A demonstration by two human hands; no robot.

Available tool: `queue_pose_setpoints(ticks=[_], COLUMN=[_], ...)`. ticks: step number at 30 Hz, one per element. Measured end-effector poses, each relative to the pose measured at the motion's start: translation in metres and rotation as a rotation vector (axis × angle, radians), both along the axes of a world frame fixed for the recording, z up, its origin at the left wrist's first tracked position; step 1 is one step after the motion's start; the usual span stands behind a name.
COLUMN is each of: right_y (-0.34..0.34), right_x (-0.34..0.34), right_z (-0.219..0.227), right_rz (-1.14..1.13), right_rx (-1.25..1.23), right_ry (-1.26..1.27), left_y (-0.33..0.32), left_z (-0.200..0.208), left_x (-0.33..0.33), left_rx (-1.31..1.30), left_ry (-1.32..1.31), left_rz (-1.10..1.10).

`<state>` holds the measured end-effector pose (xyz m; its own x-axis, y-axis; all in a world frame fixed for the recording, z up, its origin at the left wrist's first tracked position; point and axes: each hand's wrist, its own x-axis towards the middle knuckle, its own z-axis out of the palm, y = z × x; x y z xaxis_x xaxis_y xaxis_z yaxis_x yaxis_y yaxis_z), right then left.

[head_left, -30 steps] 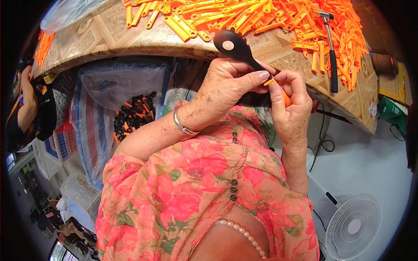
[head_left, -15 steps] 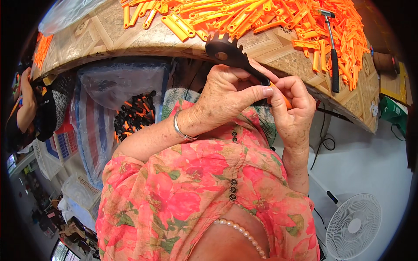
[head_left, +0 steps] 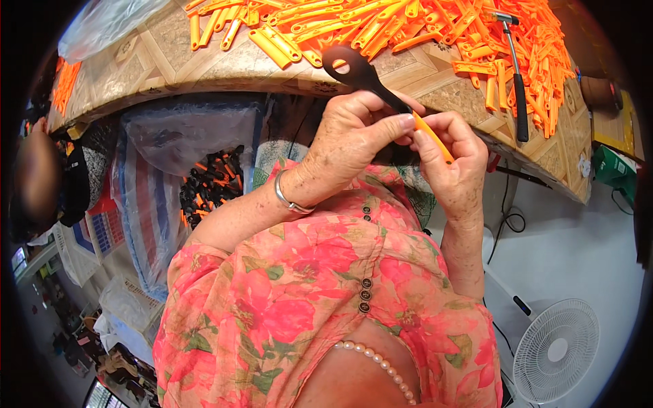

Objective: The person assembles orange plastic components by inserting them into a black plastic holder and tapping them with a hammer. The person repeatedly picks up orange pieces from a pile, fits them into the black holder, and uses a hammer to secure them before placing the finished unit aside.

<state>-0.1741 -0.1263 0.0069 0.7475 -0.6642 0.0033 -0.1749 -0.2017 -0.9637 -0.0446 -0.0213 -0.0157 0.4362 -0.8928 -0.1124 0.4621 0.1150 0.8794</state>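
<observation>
In the head view, the left hand (head_left: 354,139) closes its fingers around a flat black plastic piece (head_left: 360,75) with a round hole, at the table (head_left: 163,64) edge. The right hand (head_left: 452,160) pinches a smooth orange strip (head_left: 433,136), touching it.

- Two hands up at the centre of the frame: left hand (head_left: 354,139), right hand (head_left: 452,163).
- One black handle piece (head_left: 357,71) and one orange strip (head_left: 432,136) pinched between them.
- One hammer (head_left: 518,81) lying upper right.
- Orange strips on the tabletop (head_left: 156,61): one big heap (head_left: 408,27), too many to count.
- One bag of black-and-orange parts (head_left: 207,183), centre left.
- One white fan (head_left: 554,350), lower right.
- One silver bangle (head_left: 289,200), one pearl necklace (head_left: 377,364).
</observation>
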Motion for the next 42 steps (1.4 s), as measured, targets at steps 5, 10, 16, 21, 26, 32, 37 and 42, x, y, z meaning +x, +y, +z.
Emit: queue_pose_setpoints(ticks=[5, 10, 16, 21, 26, 32, 37, 42], right_y=[-0.001, -0.002, 0.002, 0.010, 0.008, -0.002, -0.023, -0.030], right_x=[-0.002, -0.003, -0.002, -0.006, -0.005, -0.010, -0.011, -0.011], right_z=[0.000, -0.007, -0.010, -0.009, -0.007, -0.002, -0.001, -0.007], right_rz=[0.088, 0.135, 0.152, 0.126, 0.107, 0.043, 0.044, 0.028], right_rx=[-0.135, -0.163, -0.123, -0.206, -0.222, -0.320, -0.976, -1.252], right_ry=[0.045, 0.047, 0.006, 0.013, 0.033, 0.045, -0.209, -0.201], left_y=[0.003, 0.007, 0.009, 0.014, 0.010, 0.011, 0.014, 0.018], left_z=[0.002, 0.000, 0.002, 0.003, 0.000, 0.004, -0.008, 0.007], left_x=[0.003, 0.001, -0.002, -0.005, -0.003, 0.007, 0.022, 0.019], left_rx=[0.015, 0.003, 0.027, 0.061, 0.054, -0.049, -0.051, -0.038], left_ry=[-0.025, 0.000, -0.045, -0.048, 0.033, 0.150, 0.478, 0.429], left_rz=[-0.018, -0.018, -0.002, -0.048, -0.054, -0.105, -0.378, -0.569])
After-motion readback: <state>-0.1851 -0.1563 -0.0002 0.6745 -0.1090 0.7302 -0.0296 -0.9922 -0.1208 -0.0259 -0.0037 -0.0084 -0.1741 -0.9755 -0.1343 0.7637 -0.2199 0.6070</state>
